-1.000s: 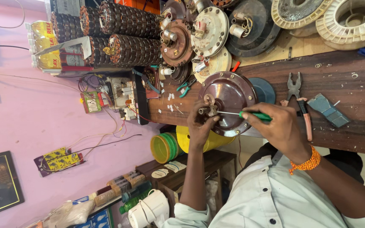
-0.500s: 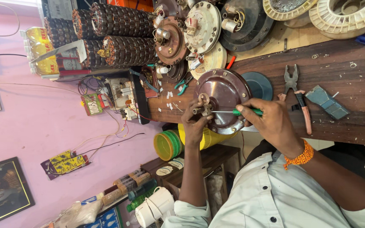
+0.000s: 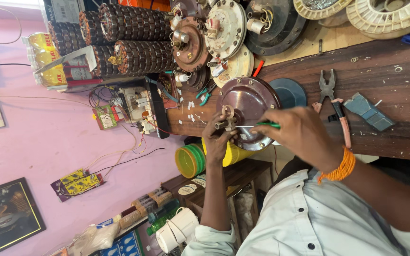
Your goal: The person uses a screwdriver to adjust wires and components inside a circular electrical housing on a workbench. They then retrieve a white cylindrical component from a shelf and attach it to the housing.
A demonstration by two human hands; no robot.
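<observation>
A brown round fan motor housing [image 3: 250, 102] lies on the dark wooden bench [image 3: 395, 85], its shaft [image 3: 226, 118] pointing toward the bench edge. My left hand [image 3: 217, 142] grips that shaft end from below. My right hand [image 3: 304, 137], with an orange bead band at the wrist, holds a thin green-handled screwdriver [image 3: 267, 125] whose tip reaches the housing beside the shaft.
Pliers [image 3: 333, 106] and a grey-blue block [image 3: 368, 111] lie on the bench to the right of the motor, and a blue disc [image 3: 290, 92] sits behind it. Wound stators [image 3: 134, 21], rotor covers and spools crowd the far side. A wired test board [image 3: 136, 106] and yellow-green tubs [image 3: 191, 161] are at left.
The view has shifted slightly. Both hands stay at the motor, the left on the shaft and the right with the screwdriver, which has edged a little closer to the housing.
</observation>
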